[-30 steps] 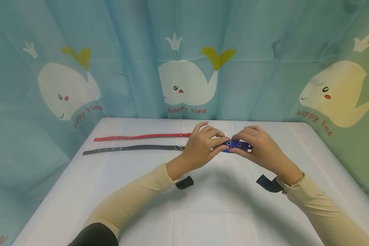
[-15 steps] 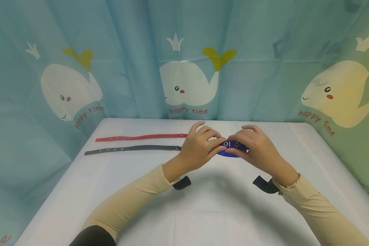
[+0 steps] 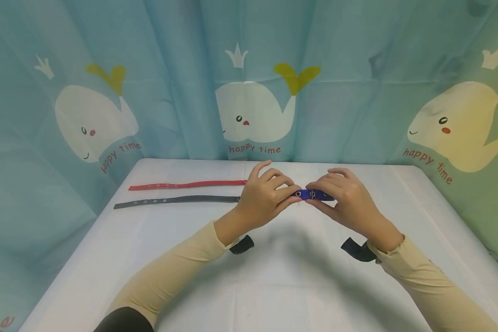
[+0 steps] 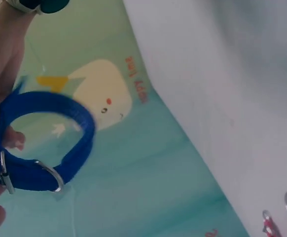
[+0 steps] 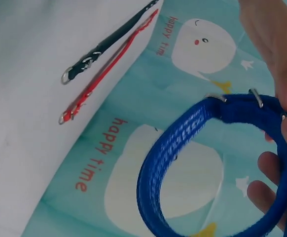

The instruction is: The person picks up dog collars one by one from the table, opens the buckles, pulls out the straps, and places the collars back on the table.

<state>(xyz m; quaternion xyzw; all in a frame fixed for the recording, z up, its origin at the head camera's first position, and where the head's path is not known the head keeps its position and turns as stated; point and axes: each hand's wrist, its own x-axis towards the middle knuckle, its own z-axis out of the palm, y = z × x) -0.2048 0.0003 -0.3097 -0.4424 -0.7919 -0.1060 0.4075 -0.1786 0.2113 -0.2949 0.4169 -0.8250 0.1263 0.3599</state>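
A blue dog collar (image 3: 304, 194) with metal eyelets is held up above the table between both hands. My left hand (image 3: 266, 197) pinches the strap at its left side, and my right hand (image 3: 343, 197) pinches it on the right by the buckle. Seen from the left wrist, the collar (image 4: 79, 111) forms a closed round loop, with a metal buckle (image 4: 6, 173) and a D-ring (image 4: 55, 177) on it. In the right wrist view the same loop shows its buckle (image 5: 256, 98) near the fingers. Fingers partly hide the strap end.
A red collar (image 3: 191, 185) and a black collar (image 3: 182, 199) lie stretched side by side on the white table (image 3: 274, 286), left of the hands. Behind the table hangs a blue-green curtain (image 3: 178, 92) printed with whales.
The left hand has moved left, widening the gap between the hands and exposing more strap. The right hand shifted slightly left. The lower part of the collar's loop has gone out of the head view.
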